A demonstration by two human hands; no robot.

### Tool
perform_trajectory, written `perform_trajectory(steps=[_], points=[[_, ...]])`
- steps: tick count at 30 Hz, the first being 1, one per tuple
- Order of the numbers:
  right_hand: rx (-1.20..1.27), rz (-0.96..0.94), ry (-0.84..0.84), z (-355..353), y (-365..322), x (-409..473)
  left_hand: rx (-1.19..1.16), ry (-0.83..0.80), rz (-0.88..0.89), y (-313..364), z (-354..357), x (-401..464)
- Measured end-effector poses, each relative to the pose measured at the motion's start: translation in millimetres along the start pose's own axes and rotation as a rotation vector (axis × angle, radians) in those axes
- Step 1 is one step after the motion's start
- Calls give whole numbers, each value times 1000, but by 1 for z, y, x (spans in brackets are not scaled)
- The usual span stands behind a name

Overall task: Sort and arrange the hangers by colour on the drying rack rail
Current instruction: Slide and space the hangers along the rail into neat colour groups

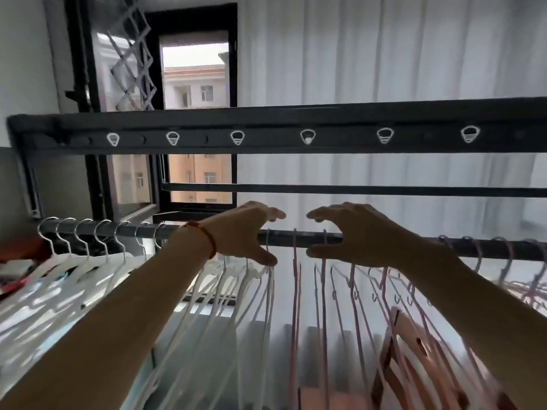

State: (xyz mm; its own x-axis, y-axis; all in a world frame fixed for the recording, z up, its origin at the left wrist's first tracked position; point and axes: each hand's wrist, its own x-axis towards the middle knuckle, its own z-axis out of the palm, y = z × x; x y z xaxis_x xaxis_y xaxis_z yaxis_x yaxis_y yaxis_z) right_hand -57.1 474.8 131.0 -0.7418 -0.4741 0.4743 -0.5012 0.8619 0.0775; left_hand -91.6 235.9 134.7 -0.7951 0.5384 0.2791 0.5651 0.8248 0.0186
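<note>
Head view: both hands up at the drying rack rail, left hand and right hand spread open, fingers loosely arched over the bar, thumbs under it, gripping nothing; whether the fingertips touch the bar cannot be told. White hangers fill the rail's left end up to the left thumb, pink hangers run from the gap between the hands toward the right end, so the colour boundary sits right between the two open grips. Likely step is closing up each group: judged best done by pushing at the hooks along the bar, not the bodies, keeping the last white hook left of the first pink one.
</note>
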Motion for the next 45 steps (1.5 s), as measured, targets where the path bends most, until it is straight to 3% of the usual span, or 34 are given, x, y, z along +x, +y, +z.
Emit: perform_trajectory(steps=[6, 15, 21, 27, 30, 35, 45], points=[[-54, -53, 43, 6, -33, 17, 0, -26, 25, -47, -19, -18], [48, -226, 134, 35, -107, 78, -56, 293, -11, -110, -23, -79], [107, -377, 188, 54, -161, 118, -24, 558, -272, -173, -20, -136], [105, -420, 228, 82, -225, 168, 76, 575, -461, -251, -26, -197], [101, -377, 242, 98, -250, 192, 53, 463, -418, -289, -26, -211], [43, -258, 174, 112, -279, 230, 77, 274, -170, -338, -23, -200], [27, -117, 15, 126, -287, 249, 49, 256, 62, -362, -30, -164]])
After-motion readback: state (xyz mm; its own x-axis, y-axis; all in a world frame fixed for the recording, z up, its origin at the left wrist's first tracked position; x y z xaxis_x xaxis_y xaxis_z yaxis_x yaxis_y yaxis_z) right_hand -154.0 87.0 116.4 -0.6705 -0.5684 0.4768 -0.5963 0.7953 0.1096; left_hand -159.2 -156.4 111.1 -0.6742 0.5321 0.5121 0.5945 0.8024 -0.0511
